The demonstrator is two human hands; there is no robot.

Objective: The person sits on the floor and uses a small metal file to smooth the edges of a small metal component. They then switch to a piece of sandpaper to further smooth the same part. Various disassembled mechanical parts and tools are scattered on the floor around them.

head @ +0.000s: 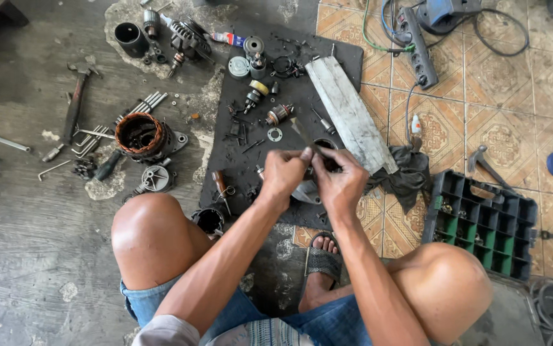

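My left hand (283,174) and my right hand (340,182) meet over a black rubber mat (222,173) on the floor. The left hand's fingers pinch a thin screwdriver-like tool (300,130) that slants up and away. My right hand grips a small dark metal part (325,159), mostly hidden by the fingers. Below the hands a grey metal housing (306,191) shows between them. A small copper-wound armature (279,115) and a washer (274,134) lie just beyond the hands on the mat.
A copper-wound stator (140,135), a hammer (74,102), wrenches (8,143) and loose bolts lie left. A grey metal plate (350,114) lies right of the mat, beside a dark rag (408,173). A black-green organiser tray (481,221) stands right; a power strip (419,48) far right.
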